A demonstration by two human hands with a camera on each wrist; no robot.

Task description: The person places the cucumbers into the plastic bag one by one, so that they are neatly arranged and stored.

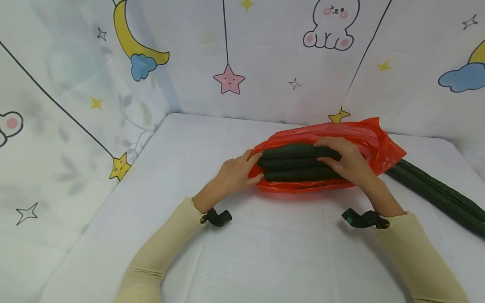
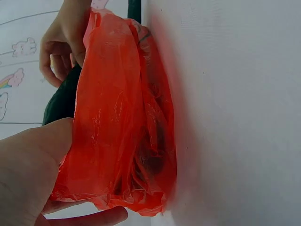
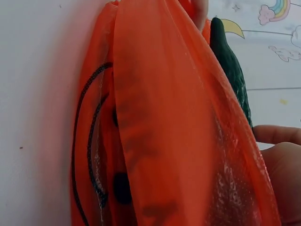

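Note:
Three dark green cucumbers [image 1: 289, 163] lie side by side in a red plastic bag [image 1: 360, 131] whose opening faces up. My left hand [image 1: 235, 171] grips the bag's left end, fingers and thumb spread around the cucumber tips. In the left wrist view the thumb lies along the red film [image 2: 110, 103], with a finger below the bag's end. My right hand [image 1: 352, 162] reaches in from the right and holds the uppermost cucumber [image 3: 231, 66] between fingers and thumb. Its palm side is partly hidden behind the bag in the right wrist view.
Two long cucumbers [image 1: 439, 193] lie slantwise on the white tabletop [image 1: 273, 252] at the right, their upper ends under the bag. A printed cloth [image 1: 265, 50] with stars and clouds hangs behind the table's back edge. Black camera mounts [image 1: 365, 219] sit at both wrists.

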